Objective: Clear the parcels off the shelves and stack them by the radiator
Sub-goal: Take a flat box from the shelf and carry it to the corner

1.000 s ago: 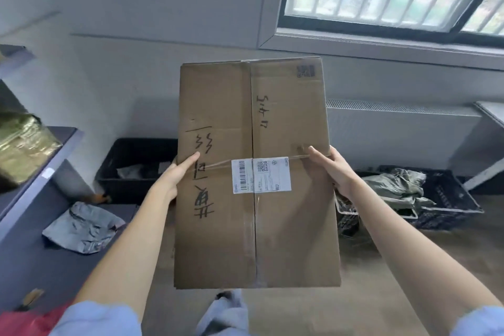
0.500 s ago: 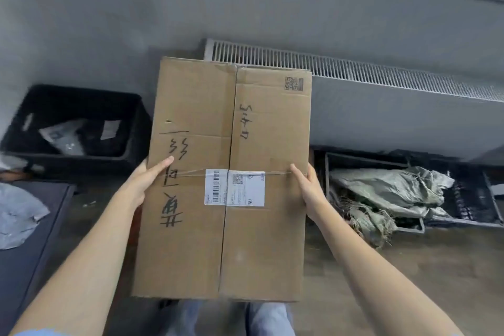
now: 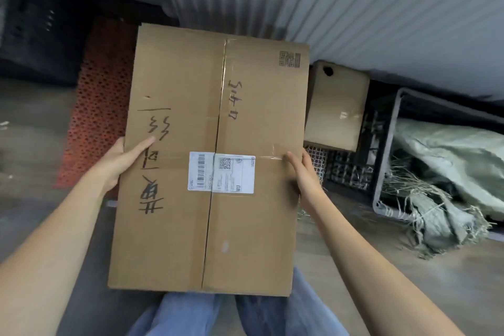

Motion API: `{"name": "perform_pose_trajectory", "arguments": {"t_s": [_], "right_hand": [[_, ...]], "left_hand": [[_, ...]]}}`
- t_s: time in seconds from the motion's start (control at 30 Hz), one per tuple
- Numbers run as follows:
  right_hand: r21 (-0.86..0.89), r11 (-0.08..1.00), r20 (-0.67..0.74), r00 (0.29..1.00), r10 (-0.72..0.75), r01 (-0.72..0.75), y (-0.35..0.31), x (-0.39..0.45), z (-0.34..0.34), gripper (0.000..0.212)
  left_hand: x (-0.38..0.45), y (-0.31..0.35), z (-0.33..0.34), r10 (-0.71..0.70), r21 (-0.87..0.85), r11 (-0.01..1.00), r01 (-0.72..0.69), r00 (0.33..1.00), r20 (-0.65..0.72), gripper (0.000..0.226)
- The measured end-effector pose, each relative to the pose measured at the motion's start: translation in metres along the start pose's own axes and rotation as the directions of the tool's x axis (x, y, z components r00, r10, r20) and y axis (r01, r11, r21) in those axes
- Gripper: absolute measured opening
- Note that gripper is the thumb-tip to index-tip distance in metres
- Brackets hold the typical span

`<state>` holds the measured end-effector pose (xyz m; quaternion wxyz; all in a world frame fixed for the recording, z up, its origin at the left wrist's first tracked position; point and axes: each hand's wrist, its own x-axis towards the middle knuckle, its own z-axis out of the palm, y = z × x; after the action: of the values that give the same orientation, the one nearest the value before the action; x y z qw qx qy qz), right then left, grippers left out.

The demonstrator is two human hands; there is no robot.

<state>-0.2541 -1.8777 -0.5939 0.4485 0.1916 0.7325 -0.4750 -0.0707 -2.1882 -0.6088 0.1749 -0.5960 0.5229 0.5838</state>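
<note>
A big flat box (image 3: 210,161) is held out in front of the body, its broad face up toward the camera, above the person's jeans (image 3: 272,314) and the floor (image 3: 409,267). The left hand (image 3: 120,161) grips its left edge, thumb lying across the top face near the handwritten marks, the other fingers hidden behind the card. The right hand (image 3: 302,174) grips the right edge the same way, thumb on top beside the tape band, fingers tucked out of sight underneath. A white label (image 3: 221,172) sits across the centre seam, between the two hands.

The radiator (image 3: 354,3) runs along the wall just past the far end of the box. Below it, to the right of the box, a smaller box (image 3: 336,109) stands on the floor against a black crate (image 3: 387,150). The crate holds a crumpled grey-green sack (image 3: 447,150) with frayed strands spilling over its rim. To the left of the held box lies a red perforated mat (image 3: 101,95), partly covered by it, and beyond that a dark bin (image 3: 35,24) in the top left corner, blurred
</note>
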Motion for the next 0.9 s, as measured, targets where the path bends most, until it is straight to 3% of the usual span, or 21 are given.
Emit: {"name": "perform_pose_trajectory", "arguments": {"t_s": [0.13,0.27,0.47,0.6,0.73,0.9], "right_hand": [[-0.015,1.000,-0.042,0.999,0.010,-0.010,0.027,0.063,-0.008,0.054],[-0.114,0.993,-0.092,0.996,-0.013,0.003,0.025,0.118,-0.016,0.066],[-0.242,0.968,-0.152,0.983,-0.100,0.061,0.009,0.145,-0.028,0.049],[-0.335,0.938,-0.045,0.993,-0.112,0.091,-0.004,0.112,-0.017,0.062],[-0.431,0.898,0.003,0.995,-0.096,0.088,-0.032,0.040,0.001,0.057],[-0.516,0.843,0.102,0.988,-0.117,0.153,-0.104,-0.087,0.031,0.048]], "left_hand": [[0.062,-0.019,0.043,0.004,-0.003,1.000,-0.004,1.000,0.023,0.076],[0.110,-0.012,0.073,0.109,-0.032,0.994,-0.109,0.994,0.001,0.067],[0.134,0.006,0.115,0.231,-0.011,0.973,-0.231,0.973,0.009,0.073],[0.101,0.020,0.135,0.249,0.052,0.968,-0.247,0.968,-0.031,0.076],[0.025,0.034,0.126,0.250,0.190,0.944,-0.270,0.960,0.126,0.065],[-0.116,0.073,0.083,0.221,0.162,0.958,-0.235,0.970,0.101,0.051]]}}
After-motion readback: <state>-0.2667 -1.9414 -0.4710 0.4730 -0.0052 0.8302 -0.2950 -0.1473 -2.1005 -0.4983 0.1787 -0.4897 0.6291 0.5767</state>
